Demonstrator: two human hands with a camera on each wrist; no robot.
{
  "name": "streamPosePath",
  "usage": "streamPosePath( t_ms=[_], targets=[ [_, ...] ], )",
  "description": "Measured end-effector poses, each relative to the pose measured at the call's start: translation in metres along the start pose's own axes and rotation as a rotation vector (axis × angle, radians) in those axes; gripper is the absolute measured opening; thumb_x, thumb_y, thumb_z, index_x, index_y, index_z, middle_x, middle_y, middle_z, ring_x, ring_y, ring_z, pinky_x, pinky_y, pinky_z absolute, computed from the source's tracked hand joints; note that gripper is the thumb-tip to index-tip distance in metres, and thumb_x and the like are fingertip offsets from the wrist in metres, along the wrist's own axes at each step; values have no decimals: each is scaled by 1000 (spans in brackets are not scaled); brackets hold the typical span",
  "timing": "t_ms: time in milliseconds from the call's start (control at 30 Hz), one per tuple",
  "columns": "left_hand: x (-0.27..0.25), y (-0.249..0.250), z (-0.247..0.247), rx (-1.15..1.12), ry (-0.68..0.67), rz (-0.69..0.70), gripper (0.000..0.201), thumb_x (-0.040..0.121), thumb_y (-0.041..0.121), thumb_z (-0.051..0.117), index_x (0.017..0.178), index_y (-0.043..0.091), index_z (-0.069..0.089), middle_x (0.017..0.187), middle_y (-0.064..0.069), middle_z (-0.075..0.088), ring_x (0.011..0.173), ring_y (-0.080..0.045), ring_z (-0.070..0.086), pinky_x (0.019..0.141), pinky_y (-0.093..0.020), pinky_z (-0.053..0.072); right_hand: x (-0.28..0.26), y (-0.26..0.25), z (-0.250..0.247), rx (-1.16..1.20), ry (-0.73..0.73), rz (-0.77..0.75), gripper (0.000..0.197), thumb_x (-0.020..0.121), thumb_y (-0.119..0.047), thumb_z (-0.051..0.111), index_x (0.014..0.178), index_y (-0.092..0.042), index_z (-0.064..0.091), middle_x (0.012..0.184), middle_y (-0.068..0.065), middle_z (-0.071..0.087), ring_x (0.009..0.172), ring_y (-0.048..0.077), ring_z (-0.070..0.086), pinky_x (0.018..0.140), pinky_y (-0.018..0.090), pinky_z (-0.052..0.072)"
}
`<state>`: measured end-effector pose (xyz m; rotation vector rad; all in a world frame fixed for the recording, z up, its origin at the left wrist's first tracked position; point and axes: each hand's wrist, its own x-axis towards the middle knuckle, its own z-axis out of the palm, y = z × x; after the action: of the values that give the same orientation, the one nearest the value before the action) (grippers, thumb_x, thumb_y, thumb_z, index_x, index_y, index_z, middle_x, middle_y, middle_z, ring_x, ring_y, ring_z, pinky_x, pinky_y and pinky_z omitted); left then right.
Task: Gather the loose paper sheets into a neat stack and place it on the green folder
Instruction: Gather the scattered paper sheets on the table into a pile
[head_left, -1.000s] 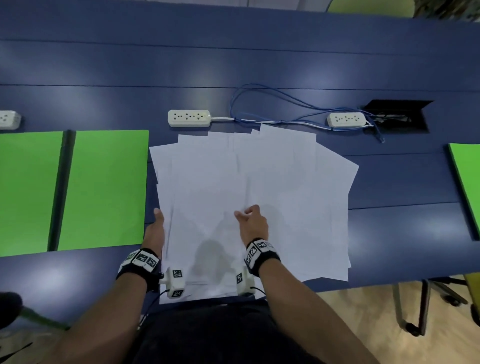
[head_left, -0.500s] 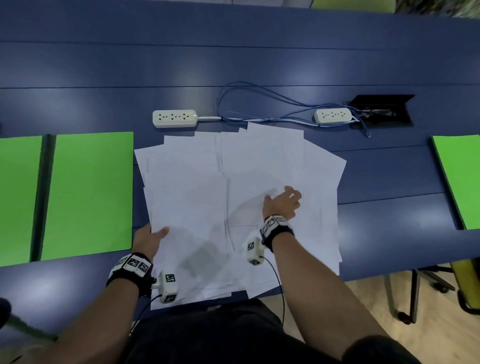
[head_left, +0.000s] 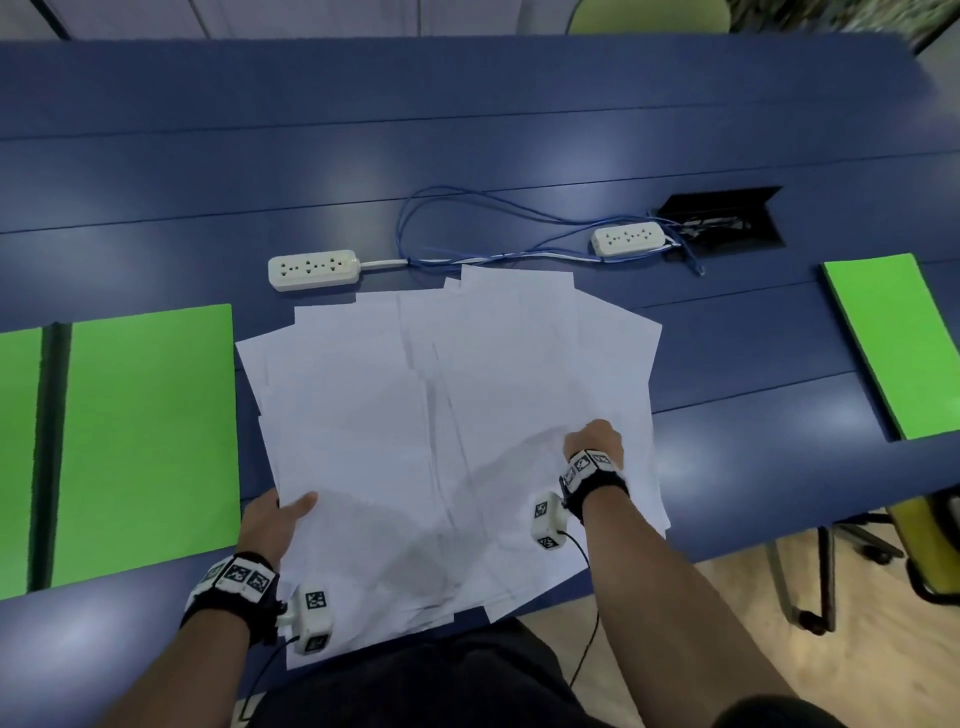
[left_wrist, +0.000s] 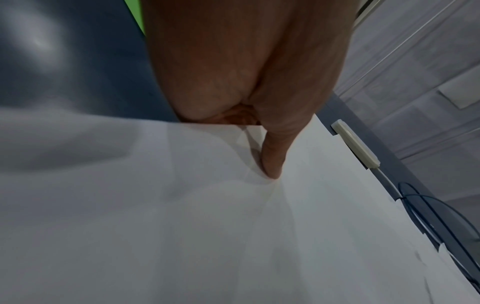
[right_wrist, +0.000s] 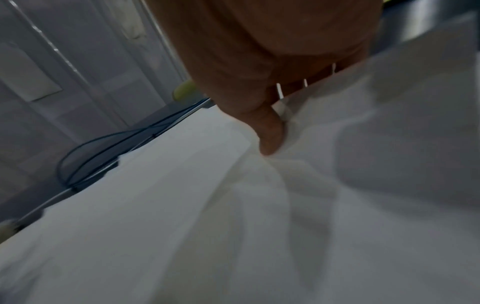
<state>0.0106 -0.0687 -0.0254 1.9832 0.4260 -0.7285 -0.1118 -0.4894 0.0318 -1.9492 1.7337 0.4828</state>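
Observation:
Several loose white paper sheets (head_left: 447, 415) lie fanned out and overlapping on the blue table (head_left: 467, 130), their near edges hanging over the table's front. My left hand (head_left: 283, 517) pinches the pile's left edge, thumb (left_wrist: 272, 164) on top and fingers underneath. My right hand (head_left: 597, 439) holds the right part of the pile, thumb (right_wrist: 270, 139) pressing on top and fingers tucked under a sheet's edge; the paper (right_wrist: 259, 205) wrinkles around it. The green folder (head_left: 150, 441) lies flat just left of the sheets.
A second green folder (head_left: 18, 457) lies at the far left and a third (head_left: 893, 343) at the right. Behind the sheets sit two white power strips (head_left: 314, 267) (head_left: 628, 239), blue cables (head_left: 467, 228) and a black cable hatch (head_left: 722, 218). Chair legs (head_left: 826, 582) stand right of the table's front edge.
My right hand has moved from the pile's middle to its right side and slid its fingers under a sheet. My left hand has shifted nearer along the left edge, thumb now on top.

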Motion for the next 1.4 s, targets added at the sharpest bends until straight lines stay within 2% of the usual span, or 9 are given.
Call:
streamPosePath(
  t_ms=[167, 333, 500, 667, 900, 1033, 1167, 1267, 1400],
  targets=[
    [-3, 3, -1, -22, -30, 23, 31, 91, 11, 73, 119, -3, 67, 117, -17, 70, 109, -34, 66, 97, -44, 49, 16, 51, -3, 38, 150, 81, 50, 85, -39, 71, 123, -11, 54, 136, 13, 35, 124, 36, 41, 94, 50, 47],
    [-3, 5, -1, -33, -28, 22, 37, 90, 14, 74, 122, -4, 66, 120, -18, 70, 111, -36, 65, 98, -45, 49, 14, 49, 1, 154, 184, 13, 83, 72, -53, 82, 132, -14, 39, 131, 12, 53, 119, 36, 57, 97, 52, 40],
    [-6, 6, -1, -50, -25, 13, 39, 91, 13, 74, 125, -3, 65, 123, -17, 69, 114, -36, 64, 102, -48, 48, 14, 39, 2, 66, 84, -91, 58, 91, -37, 67, 142, -16, 49, 131, 12, 64, 121, 33, 60, 103, 44, 46],
    [-11, 10, -1, -63, -34, 6, 37, 92, 11, 72, 125, -4, 65, 116, -14, 68, 108, -33, 64, 97, -44, 48, 22, 48, -6, -44, 239, -29, 32, 94, -32, 59, 112, -9, 70, 138, 11, 42, 124, 34, 44, 103, 49, 42],
    [-7, 8, 0, -57, -19, -4, 32, 91, 13, 73, 119, -1, 66, 113, -13, 69, 104, -32, 65, 95, -44, 50, 34, 59, -23, 133, 278, -53, 36, 86, -19, 70, 117, -2, 66, 124, 17, 58, 116, 38, 54, 102, 47, 44],
    [-2, 3, -1, -53, -29, 0, 32, 90, 16, 75, 117, 0, 68, 113, -12, 71, 103, -32, 66, 96, -46, 51, 30, 60, -22, 202, 282, -64, 26, 87, -15, 64, 110, -3, 65, 122, 10, 51, 95, 37, 62, 84, 43, 54],
    [5, -4, -3, -73, -47, -30, 31, 88, 20, 77, 115, 7, 69, 116, -12, 73, 106, -34, 67, 101, -56, 50, 20, 64, -32, 339, 260, -60, 34, 89, -6, 60, 120, -16, 47, 101, 14, 66, 87, 37, 66, 70, 38, 52],
    [6, -5, -3, -83, -46, -35, 32, 88, 19, 78, 117, 7, 70, 116, -11, 73, 106, -34, 68, 101, -56, 50, 12, 67, -50, 375, 323, -94, 55, 92, -6, 61, 141, -20, 42, 111, 22, 68, 99, 42, 67, 81, 45, 56],
    [7, -5, -2, -67, -36, -37, 29, 87, 18, 78, 112, 5, 71, 113, -15, 74, 105, -35, 69, 99, -56, 52, 5, 67, -93, 267, 441, -168, 28, 97, -10, 58, 121, 3, 62, 115, 30, 66, 109, 47, 62, 85, 49, 51]
  ],
)
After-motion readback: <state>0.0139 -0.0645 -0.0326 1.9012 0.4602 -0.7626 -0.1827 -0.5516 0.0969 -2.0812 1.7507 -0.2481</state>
